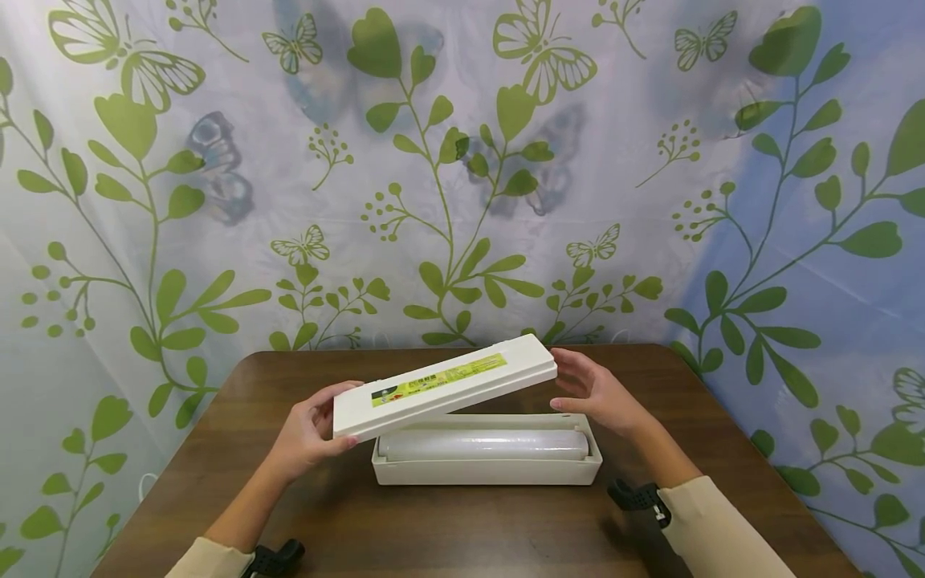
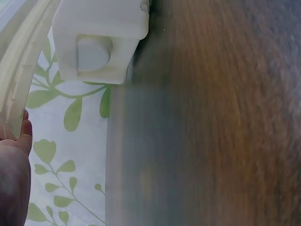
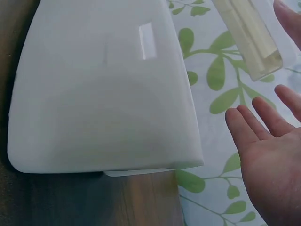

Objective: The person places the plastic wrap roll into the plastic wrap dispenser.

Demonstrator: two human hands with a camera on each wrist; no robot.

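While you sit at the wooden table [image 1: 462, 530], the scene reads left to right like this:
Left hand [image 1: 311, 433]: your curled fingers and thumb grip the left end of the lid.
Lid [image 1: 444, 384]: white, long, with a yellow-green label; it is lifted and tilted above the box, right end higher.
Box [image 1: 486, 472]: white, open-topped, resting on the table below the lid.
Roll [image 1: 482, 444]: pale cling film lying lengthwise inside the box.
Right hand [image 1: 596, 393]: open with straight fingers, just beside the lid's raised right end; contact cannot be told.
Backdrop [image 1: 650, 201]: a cloth printed with green leaves and butterflies.
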